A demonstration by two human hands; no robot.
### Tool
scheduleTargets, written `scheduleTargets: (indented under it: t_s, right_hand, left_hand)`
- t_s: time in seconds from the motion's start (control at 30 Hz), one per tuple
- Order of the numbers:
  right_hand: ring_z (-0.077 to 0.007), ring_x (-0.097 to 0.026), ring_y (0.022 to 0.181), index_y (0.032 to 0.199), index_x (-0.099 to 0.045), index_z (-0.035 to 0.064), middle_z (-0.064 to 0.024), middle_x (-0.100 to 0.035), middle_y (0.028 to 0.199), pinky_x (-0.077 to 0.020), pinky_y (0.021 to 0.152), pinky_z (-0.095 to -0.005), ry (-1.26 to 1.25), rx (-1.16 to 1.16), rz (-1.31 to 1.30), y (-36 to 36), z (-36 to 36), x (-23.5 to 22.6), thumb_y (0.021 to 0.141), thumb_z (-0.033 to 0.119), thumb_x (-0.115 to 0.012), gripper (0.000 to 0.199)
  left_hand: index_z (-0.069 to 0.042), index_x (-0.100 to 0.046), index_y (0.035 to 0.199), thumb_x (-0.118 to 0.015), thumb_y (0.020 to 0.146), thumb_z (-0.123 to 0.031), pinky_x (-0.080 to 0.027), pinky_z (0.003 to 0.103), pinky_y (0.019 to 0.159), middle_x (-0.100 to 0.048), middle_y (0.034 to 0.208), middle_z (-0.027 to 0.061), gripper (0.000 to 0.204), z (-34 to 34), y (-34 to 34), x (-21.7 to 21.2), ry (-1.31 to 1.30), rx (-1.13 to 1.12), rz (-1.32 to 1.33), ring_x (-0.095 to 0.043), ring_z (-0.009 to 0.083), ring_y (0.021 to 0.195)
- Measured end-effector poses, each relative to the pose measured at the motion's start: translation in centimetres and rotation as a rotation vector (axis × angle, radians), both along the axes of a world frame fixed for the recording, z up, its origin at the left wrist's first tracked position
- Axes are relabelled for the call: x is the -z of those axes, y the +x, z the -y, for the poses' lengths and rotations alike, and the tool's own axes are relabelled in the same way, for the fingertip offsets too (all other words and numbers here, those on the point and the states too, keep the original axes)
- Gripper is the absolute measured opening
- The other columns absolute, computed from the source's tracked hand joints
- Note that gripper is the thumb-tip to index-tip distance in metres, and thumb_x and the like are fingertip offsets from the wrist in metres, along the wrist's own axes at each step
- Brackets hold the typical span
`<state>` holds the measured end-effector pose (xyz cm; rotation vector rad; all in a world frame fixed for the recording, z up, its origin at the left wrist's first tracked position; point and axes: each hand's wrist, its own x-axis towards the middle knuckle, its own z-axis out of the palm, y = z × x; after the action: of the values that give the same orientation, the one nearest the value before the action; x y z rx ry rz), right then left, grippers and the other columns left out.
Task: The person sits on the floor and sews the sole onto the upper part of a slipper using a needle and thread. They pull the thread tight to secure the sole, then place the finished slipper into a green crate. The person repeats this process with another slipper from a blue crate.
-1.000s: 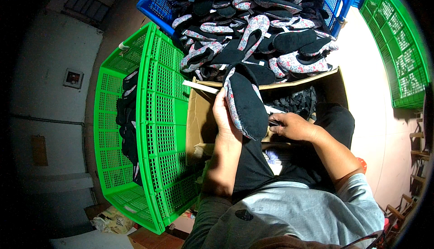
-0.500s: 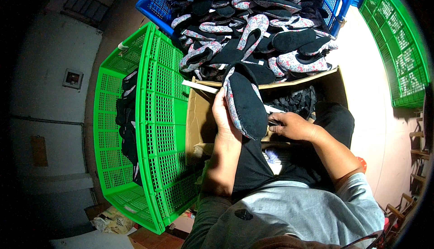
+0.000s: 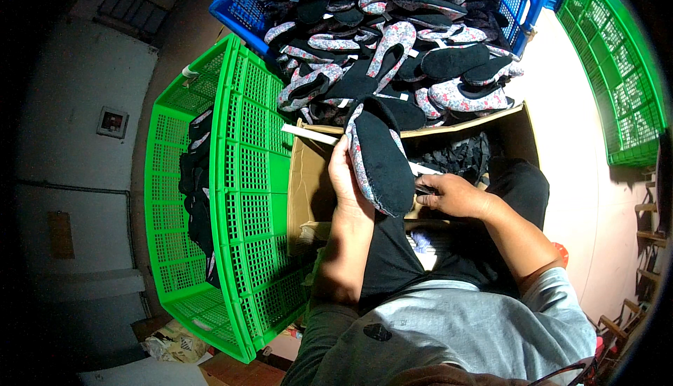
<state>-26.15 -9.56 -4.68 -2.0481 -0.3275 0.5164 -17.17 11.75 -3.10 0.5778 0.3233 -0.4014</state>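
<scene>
A slipper [image 3: 384, 165] with a black sole and floral edging is tilted over my lap, sole facing me. My left hand [image 3: 345, 177] is closed on its left side, with the fingers hidden behind it. Beside the slipper's lower right edge, my right hand [image 3: 456, 195] is curled closed around something small and dark that I cannot make out. Below and behind them stands an open cardboard box [image 3: 303, 175] with dark scraps [image 3: 459, 160] inside. A white strip [image 3: 308, 133] crosses the box and passes behind the slipper.
Ahead, a blue crate [image 3: 235, 4] is heaped with floral and black slippers [image 3: 456, 95], which reach the cardboard box. On the left stands a green crate [image 3: 256, 204] with dark items [image 3: 200, 190] in it. Another green crate [image 3: 617, 70] is at the far right, near wooden racks [image 3: 648, 235].
</scene>
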Motion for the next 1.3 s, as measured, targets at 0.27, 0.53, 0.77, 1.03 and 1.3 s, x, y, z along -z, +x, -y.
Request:
scheduleTargets:
  t_s: [0.27, 0.53, 0.77, 1.03, 1.3]
  right_hand:
    - [-0.0238, -0.068, 0.082, 0.124, -0.061, 0.0042, -0.014, -0.071, 0.098, -0.0538, 0.08, -0.037, 0.003, 0.0, 0.046, -0.1, 0.1, 0.6, 0.095, 0.018, -0.066, 0.032]
    - [-0.0211, -0.067, 0.08, 0.123, -0.062, 0.0039, -0.0142, -0.071, 0.096, -0.0536, 0.078, -0.036, 0.005, -0.001, -0.008, 0.1, 0.0, -0.1, 0.096, 0.018, -0.066, 0.031]
    - [-0.0223, -0.067, 0.081, 0.121, -0.062, 0.0037, -0.0145, -0.07, 0.094, -0.053, 0.079, -0.036, 0.0, 0.003, -0.003, 0.0, 0.0, -0.1, 0.095, 0.018, -0.066, 0.029]
    - [-0.0224, -0.066, 0.079, 0.119, -0.062, 0.0036, -0.0143, -0.069, 0.092, -0.0525, 0.078, -0.0363, 0.008, -0.002, 0.003, 0.0, -0.1, -0.1, 0.095, 0.017, -0.067, 0.028]
    - [-0.0202, -0.066, 0.079, 0.121, -0.062, 0.0031, -0.0132, -0.069, 0.092, -0.0529, 0.076, -0.0348, 0.018, -0.004, 0.01, 0.0, -0.1, 0.3, 0.095, 0.016, -0.066, 0.029]
  left_hand:
    - [-0.007, -0.068, 0.113, -0.049, 0.098, -0.037, -0.056, 0.042, 0.09, -0.073, 0.106, 0.0114, 0.039, 0.0, 0.0, 0.1, -0.001, 0.007, 0.012, -0.07, 0.0274, 0.096]
    - [-0.007, -0.069, 0.113, -0.05, 0.098, -0.036, -0.056, 0.042, 0.09, -0.073, 0.108, 0.0119, 0.038, -0.3, 0.2, 0.9, -0.017, -0.003, -0.001, -0.07, 0.0277, 0.096]
    - [-0.007, -0.069, 0.112, -0.051, 0.098, -0.036, -0.056, 0.041, 0.089, -0.073, 0.106, 0.0114, 0.037, -0.1, 0.0, 0.1, -0.008, -0.005, 0.001, -0.07, 0.0267, 0.095]
    - [-0.007, -0.068, 0.112, -0.05, 0.098, -0.037, -0.057, 0.042, 0.088, -0.072, 0.105, 0.0114, 0.038, 0.0, -0.2, -0.4, 0.0, 0.025, 0.006, -0.07, 0.0266, 0.094]
    - [-0.007, -0.068, 0.115, -0.049, 0.098, -0.038, -0.056, 0.043, 0.089, -0.072, 0.107, 0.0121, 0.04, -0.1, -0.3, -0.6, -0.022, 0.036, 0.001, -0.07, 0.0283, 0.095]
